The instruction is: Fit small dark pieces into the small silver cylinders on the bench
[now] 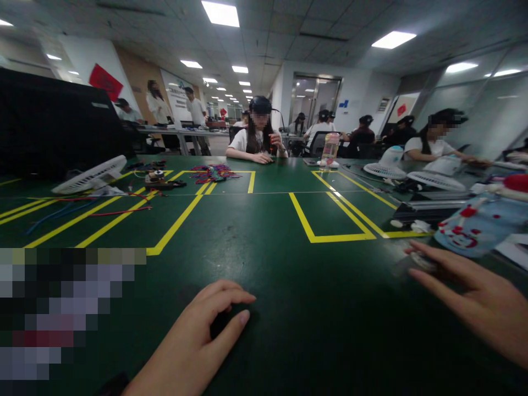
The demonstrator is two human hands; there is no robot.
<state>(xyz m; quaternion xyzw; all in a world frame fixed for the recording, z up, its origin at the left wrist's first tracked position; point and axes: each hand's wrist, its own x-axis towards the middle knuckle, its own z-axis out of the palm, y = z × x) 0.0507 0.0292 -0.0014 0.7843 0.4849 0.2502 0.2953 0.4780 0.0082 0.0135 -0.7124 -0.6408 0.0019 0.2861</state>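
My left hand [214, 319] rests on the green tabletop [247, 253], its fingers bent and the thumb held apart from the index finger. Nothing is in it. Further right, my right hand [466, 286] has its thumb and fingers around a small, clear, rounded object [406, 265]. Motion blur and the fingers partly hide that object, so its kind cannot be made out. Just beyond my right hand sits a light-blue bag with red and white figures [474, 228].
Yellow tape lines [342, 239] mark the table. Coloured wires [214, 173] lie ahead, with a white fan part [91, 175] at left. Fan heads [435, 180], dark metal profiles [433, 206] and a pink-lidded bottle [330, 149] stand on the right. A person [258, 135] sits opposite.
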